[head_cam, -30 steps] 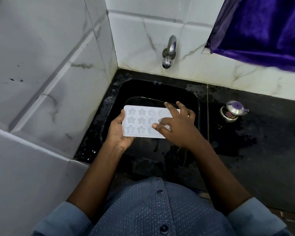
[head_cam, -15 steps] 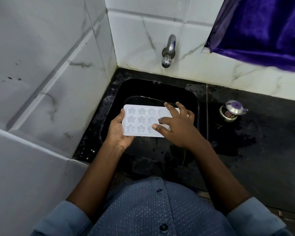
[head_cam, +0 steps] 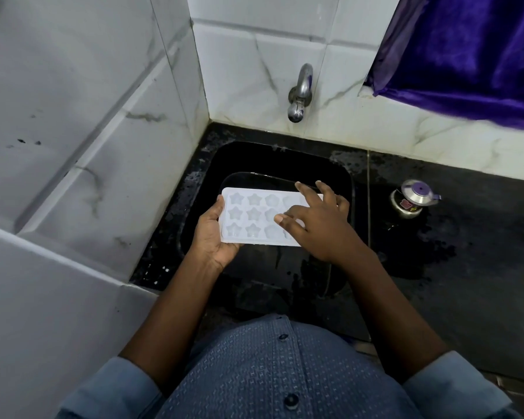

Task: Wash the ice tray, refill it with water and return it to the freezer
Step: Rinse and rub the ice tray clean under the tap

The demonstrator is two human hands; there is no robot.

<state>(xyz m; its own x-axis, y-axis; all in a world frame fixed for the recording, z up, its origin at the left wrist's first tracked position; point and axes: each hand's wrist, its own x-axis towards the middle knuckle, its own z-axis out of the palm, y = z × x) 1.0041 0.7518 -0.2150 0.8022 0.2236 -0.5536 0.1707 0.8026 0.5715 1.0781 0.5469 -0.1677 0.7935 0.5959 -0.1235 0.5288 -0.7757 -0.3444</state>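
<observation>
1. We open on the left hand (head_cam: pixel 214 237): it grips the left end of the ice tray (head_cam: pixel 254 216), thumb laid on the top edge and the fingers curled underneath.
2. Over to the right hand (head_cam: pixel 318 228), and we see it lying on top of the tray's right part, fingers spread and fairly straight. The forefinger reaches to the far edge and the thumb tip presses near the middle cavities. It is not wrapped round anything.
3. The tray itself is white, with three rows of star-shaped hollows facing up. It is held roughly level, its right end hidden under that hand.
4. We find it above the black sink (head_cam: pixel 285 158), in the air, nearer to us than the tap (head_cam: pixel 300 95), which juts from the back wall.
5. Moving outward, the dark countertop (head_cam: pixel 481 267) to the right looks wet in patches. A small steel pot (head_cam: pixel 413 199) with a purple-knobbed lid stands there, well apart from the tray.
6. Marble-veined white tiles (head_cam: pixel 73 116) close in the left side and the back.
7. A purple cloth (head_cam: pixel 466 55) hangs at the upper right.
8. Nearest to us is a blue buttoned shirt (head_cam: pixel 270 373), sleeves rolled back.
</observation>
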